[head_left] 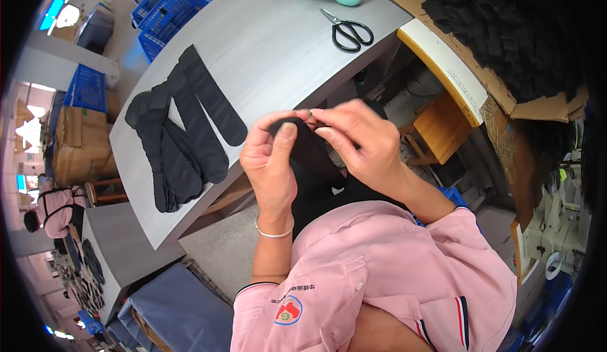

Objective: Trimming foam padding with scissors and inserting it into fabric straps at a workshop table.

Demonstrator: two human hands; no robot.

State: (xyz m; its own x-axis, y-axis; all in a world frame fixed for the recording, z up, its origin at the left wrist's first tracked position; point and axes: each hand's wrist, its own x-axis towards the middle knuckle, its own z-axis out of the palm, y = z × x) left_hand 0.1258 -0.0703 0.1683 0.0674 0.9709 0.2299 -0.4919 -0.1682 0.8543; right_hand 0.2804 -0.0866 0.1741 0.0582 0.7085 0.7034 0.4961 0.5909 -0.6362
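Pinching black cloth (314, 162) between thumb and fingers with the left hand (269, 155). Holding the thumb and finger of the right hand (368, 138) close together at the top edge of the cloth; cannot tell if pinching the edge or something tiny. Holding the cloth up, between the grey desk (272, 48) and the pink shirt (392, 251). To the left on the desk, a bunch of long black strips (196, 127); farther off, scissors (340, 24) with black handles. Could drop the cloth by pinching too softly with the left hand. Could stretch the edge by tugging too hard with the right hand. Could miss a tiny spot too, from looking at black on black. Could bump the strips off by swinging the left arm (272, 251), with their ends so near the desk's edge.
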